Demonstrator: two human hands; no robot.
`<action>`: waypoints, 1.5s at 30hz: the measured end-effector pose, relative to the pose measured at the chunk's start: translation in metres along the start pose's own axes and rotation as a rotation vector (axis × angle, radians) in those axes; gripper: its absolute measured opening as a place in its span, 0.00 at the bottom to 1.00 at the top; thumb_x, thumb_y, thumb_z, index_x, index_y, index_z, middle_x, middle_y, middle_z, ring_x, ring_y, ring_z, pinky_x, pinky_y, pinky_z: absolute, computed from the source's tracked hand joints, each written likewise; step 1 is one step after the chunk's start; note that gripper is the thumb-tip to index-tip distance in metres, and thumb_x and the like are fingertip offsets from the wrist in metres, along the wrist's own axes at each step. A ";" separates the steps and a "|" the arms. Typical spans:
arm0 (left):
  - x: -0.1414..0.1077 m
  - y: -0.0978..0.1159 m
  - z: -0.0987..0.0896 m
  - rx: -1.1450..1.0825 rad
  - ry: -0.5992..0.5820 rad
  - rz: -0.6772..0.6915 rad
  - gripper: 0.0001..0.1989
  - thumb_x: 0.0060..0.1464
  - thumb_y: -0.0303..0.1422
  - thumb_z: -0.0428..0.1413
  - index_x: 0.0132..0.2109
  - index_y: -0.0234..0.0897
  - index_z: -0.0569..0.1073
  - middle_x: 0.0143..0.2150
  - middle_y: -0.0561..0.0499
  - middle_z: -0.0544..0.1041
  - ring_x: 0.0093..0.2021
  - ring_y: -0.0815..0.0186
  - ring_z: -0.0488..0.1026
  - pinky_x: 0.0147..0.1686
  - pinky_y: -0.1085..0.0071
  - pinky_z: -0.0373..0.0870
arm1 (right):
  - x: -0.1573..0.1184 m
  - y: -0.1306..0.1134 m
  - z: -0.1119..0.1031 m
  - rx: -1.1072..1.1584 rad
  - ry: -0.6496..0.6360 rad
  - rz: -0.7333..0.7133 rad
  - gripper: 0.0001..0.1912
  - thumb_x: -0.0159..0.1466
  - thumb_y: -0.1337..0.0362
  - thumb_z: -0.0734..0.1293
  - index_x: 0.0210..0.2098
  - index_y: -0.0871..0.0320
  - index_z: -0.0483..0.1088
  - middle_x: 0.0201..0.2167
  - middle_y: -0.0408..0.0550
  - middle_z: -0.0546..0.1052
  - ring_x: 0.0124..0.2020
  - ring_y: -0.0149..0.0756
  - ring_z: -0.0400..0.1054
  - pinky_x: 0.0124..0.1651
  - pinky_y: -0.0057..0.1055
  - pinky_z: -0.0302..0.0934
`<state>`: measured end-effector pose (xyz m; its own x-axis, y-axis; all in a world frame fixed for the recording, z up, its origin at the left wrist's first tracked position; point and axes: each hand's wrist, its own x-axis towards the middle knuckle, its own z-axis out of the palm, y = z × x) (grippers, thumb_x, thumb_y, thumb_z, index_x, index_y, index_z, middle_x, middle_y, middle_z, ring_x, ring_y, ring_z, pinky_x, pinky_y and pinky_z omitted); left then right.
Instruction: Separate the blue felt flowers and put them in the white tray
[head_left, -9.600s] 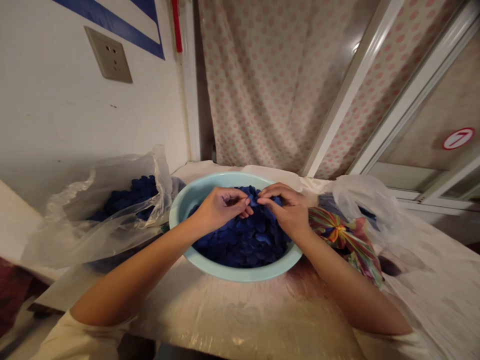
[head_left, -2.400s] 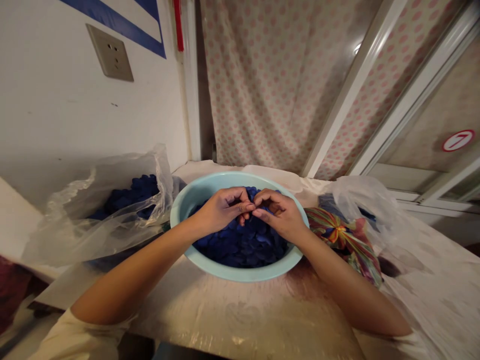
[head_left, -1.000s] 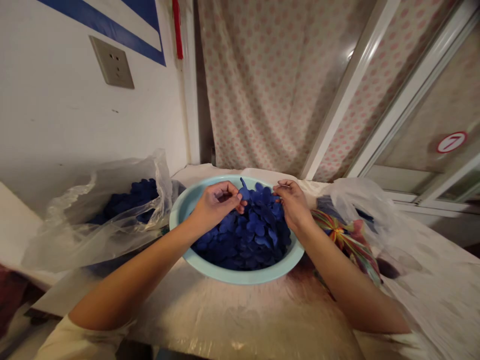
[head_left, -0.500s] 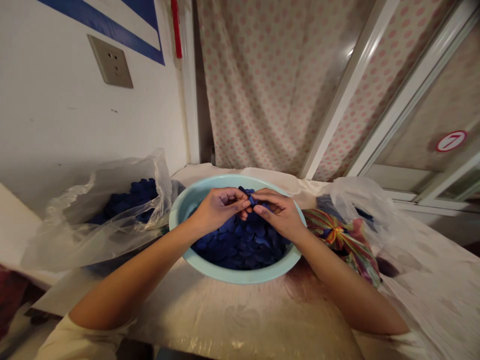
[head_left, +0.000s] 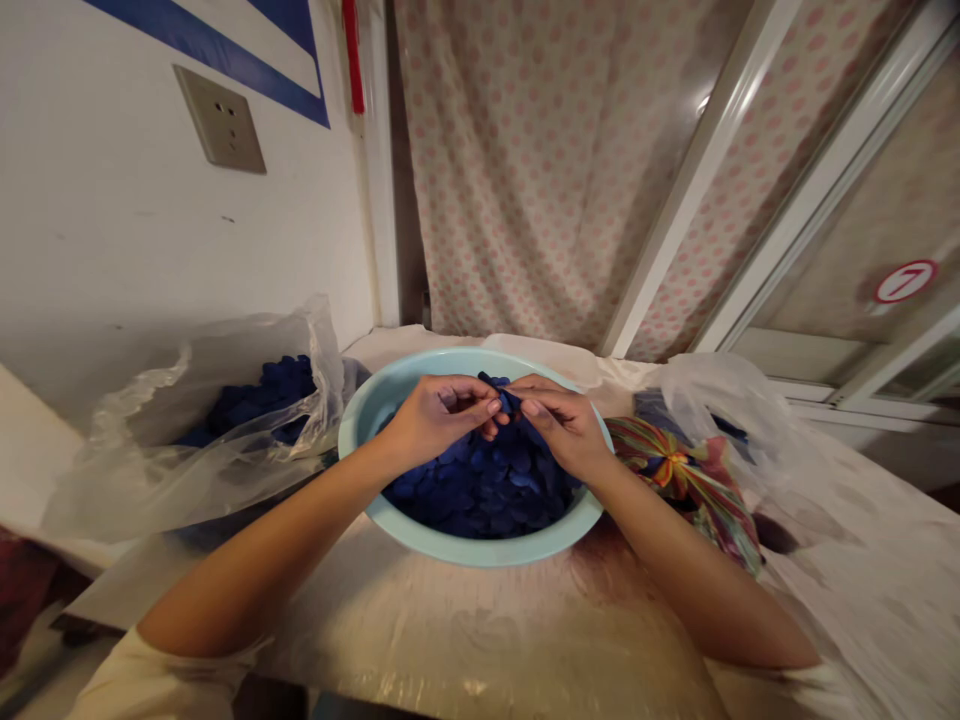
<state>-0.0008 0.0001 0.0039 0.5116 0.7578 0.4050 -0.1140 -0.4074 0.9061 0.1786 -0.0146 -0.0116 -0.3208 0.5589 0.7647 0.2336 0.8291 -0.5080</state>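
Observation:
A light blue oval basin (head_left: 480,551) stands on the table, with a heap of dark blue petal-like pieces (head_left: 487,480) inside it. Above the heap, my left hand (head_left: 450,410) pinches a small dark blue petal-like piece (head_left: 507,400) between thumb and fingers. My right hand (head_left: 566,420) meets it from the other side, its thumb and fingertips closed on the same piece. The fingertips partly cover the piece, so its full shape is hidden.
At the left lies an open clear plastic bag (head_left: 202,480) with more dark blue pieces (head_left: 262,400). A multicoloured tied cloth bundle (head_left: 679,470) and another clear bag (head_left: 727,400) sit at the right. A dotted curtain (head_left: 540,180) hangs behind the table (head_left: 465,640).
My right fingers have shifted slightly on the dark blue piece, which now shows a bit more between the hands. My left hand stays nearly still.

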 end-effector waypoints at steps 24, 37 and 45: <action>0.000 -0.002 -0.001 -0.117 0.007 -0.007 0.12 0.44 0.37 0.60 0.26 0.31 0.70 0.21 0.54 0.73 0.23 0.73 0.71 0.26 0.77 0.69 | -0.003 0.002 0.001 -0.029 -0.012 -0.071 0.18 0.55 0.55 0.68 0.45 0.50 0.72 0.38 0.48 0.73 0.41 0.36 0.68 0.45 0.37 0.65; 0.000 -0.003 -0.001 -0.039 -0.018 0.042 0.11 0.48 0.36 0.58 0.28 0.31 0.70 0.23 0.53 0.73 0.23 0.74 0.70 0.26 0.78 0.68 | -0.001 -0.004 0.000 0.005 -0.027 0.020 0.14 0.63 0.56 0.60 0.36 0.54 0.75 0.36 0.49 0.74 0.39 0.35 0.68 0.45 0.36 0.64; 0.000 0.000 0.003 0.028 -0.004 0.026 0.10 0.47 0.36 0.58 0.28 0.31 0.71 0.23 0.53 0.73 0.24 0.73 0.70 0.27 0.77 0.68 | -0.002 0.001 0.002 -0.107 0.122 0.051 0.07 0.60 0.63 0.64 0.34 0.55 0.74 0.32 0.47 0.77 0.34 0.34 0.71 0.39 0.33 0.67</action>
<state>0.0017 -0.0015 0.0041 0.5126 0.7447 0.4274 -0.1034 -0.4407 0.8917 0.1775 -0.0152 -0.0143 -0.1938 0.5885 0.7849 0.3451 0.7898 -0.5070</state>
